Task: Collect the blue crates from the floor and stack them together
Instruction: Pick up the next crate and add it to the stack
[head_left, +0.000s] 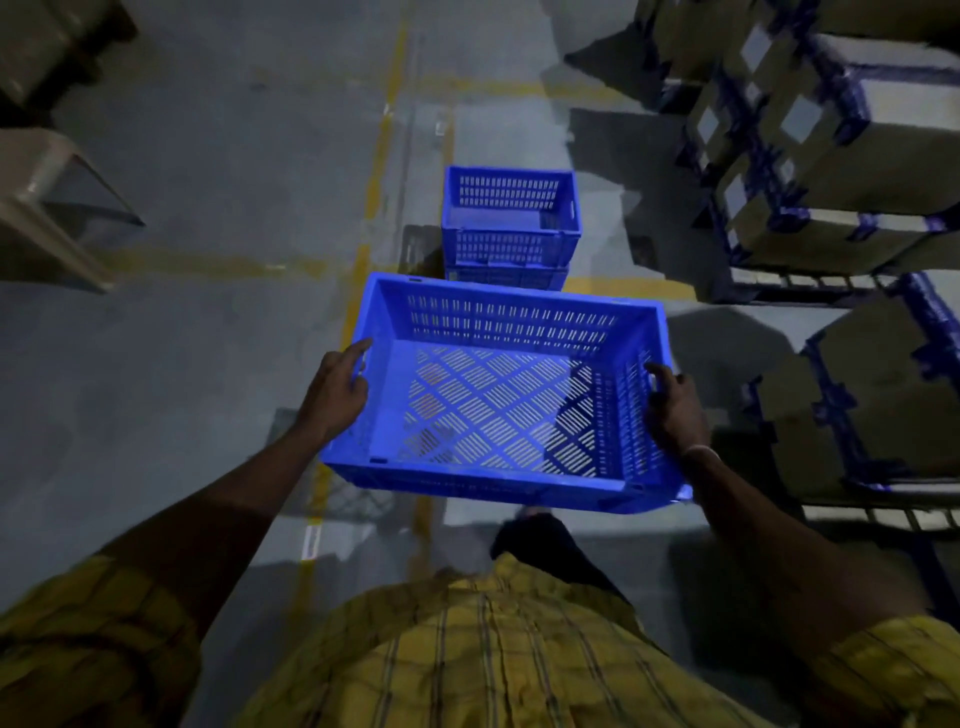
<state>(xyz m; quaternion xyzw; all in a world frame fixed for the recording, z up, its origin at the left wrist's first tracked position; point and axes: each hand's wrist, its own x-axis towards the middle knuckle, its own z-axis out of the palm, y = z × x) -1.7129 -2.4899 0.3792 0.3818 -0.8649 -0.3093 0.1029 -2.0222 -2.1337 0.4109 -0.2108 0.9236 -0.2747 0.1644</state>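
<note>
I carry an empty blue slotted crate (498, 483) in the air at waist height, its open top facing me. My left hand (335, 392) grips its left short side with fingers hooked into the handle slot. My right hand (675, 408) grips the right short side the same way. Straight ahead on the grey floor stands a stack of blue crates (511, 244), one crate nested on another, just beyond the far rim of the crate I hold.
Pallets of taped cardboard boxes (831, 145) line the right side. A pale plastic chair (47, 208) stands at the left. Yellow floor lines (374, 171) run ahead past the stack. Open grey floor lies to the left.
</note>
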